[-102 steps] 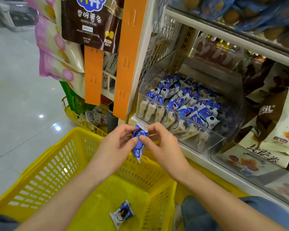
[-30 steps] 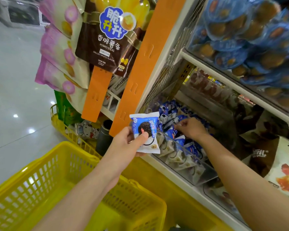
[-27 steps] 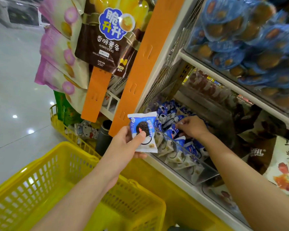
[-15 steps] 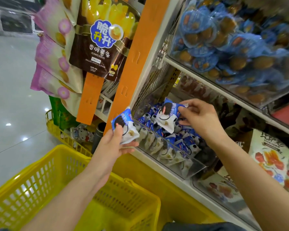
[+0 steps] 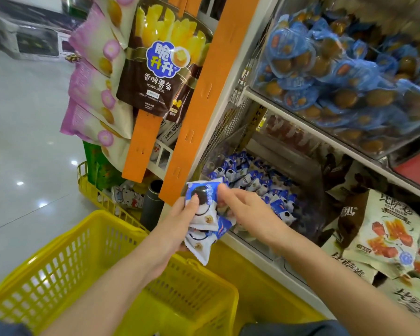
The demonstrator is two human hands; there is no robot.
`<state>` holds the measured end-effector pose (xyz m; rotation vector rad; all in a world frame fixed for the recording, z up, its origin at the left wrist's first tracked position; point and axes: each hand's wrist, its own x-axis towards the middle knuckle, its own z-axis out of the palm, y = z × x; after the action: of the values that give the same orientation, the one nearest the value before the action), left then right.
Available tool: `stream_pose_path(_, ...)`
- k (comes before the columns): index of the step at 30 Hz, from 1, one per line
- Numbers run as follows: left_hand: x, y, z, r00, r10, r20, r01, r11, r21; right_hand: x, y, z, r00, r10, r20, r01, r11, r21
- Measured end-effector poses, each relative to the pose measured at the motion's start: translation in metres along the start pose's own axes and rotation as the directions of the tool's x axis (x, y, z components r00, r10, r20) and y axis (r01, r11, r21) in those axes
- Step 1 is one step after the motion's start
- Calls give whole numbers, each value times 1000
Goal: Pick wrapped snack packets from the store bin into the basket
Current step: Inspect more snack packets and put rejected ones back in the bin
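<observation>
My left hand [image 5: 180,221] grips a small stack of blue-and-white snack packets [image 5: 203,214] with a dark cookie printed on them, thumb pressed on the top one. My right hand [image 5: 246,210] meets it from the right, fingertips pinching the top packet's right edge. Both hands are in front of the clear store bin [image 5: 298,183], which holds several more of the same packets [image 5: 243,175]. The yellow basket [image 5: 83,263] stands open below the hands; its floor is mostly hidden by my arms.
An orange hanging strip [image 5: 204,98] and bags of potato sticks [image 5: 160,69] hang left of the bin. A shelf above carries a bin of blue-wrapped snacks [image 5: 344,76]. White and orange snack bags [image 5: 386,241] lie at right. A second yellow basket [image 5: 95,192] sits on the floor behind.
My right hand has brought a packet out of the bin, down and left to my left hand. The two packets are now stacked together in my left hand.
</observation>
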<state>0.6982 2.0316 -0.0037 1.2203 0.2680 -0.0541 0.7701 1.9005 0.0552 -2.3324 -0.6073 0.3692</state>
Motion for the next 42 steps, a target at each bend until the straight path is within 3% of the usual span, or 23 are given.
stream_pose_path(5,-4,-2,-1,995,14,101,-15,1000,10,6,-6,2,1000,-25,-14,27,991,131)
stream_pose_path(7,-3,-1,-3,982,78,170,-90,994,63,9,-6,-4,998,2,-70,12,979,202)
stream_pose_path(10,0,-1,-3,985,121,125,-133,987,90,20,-2,-23,977,57,-205,23,929,369)
stream_pose_path(13,2,0,-3,992,124,9,-124,991,52,39,11,-48,886,84,-455,84,938,336)
stream_pose_path(16,6,2,-3,989,131,-73,-126,990,62,62,32,-63,777,122,-618,-7,983,184)
stream_pose_path(19,8,4,-1,987,122,-104,-114,991,75,82,50,-59,810,175,-559,-175,983,54)
stream_pose_path(23,10,3,-1,988,113,-106,-104,990,94,99,59,-53,857,303,-416,-313,949,47)
stream_pose_path(30,16,4,-4,982,139,-124,-127,986,104,105,62,-72,864,200,-462,-295,945,-143)
stream_pose_path(36,20,3,-2,982,137,-132,-123,986,112,119,66,-60,902,382,-201,-416,894,-168)
stream_pose_path(42,23,2,-1,982,131,-135,-116,987,112,133,68,-54,917,300,-265,-373,880,-293)
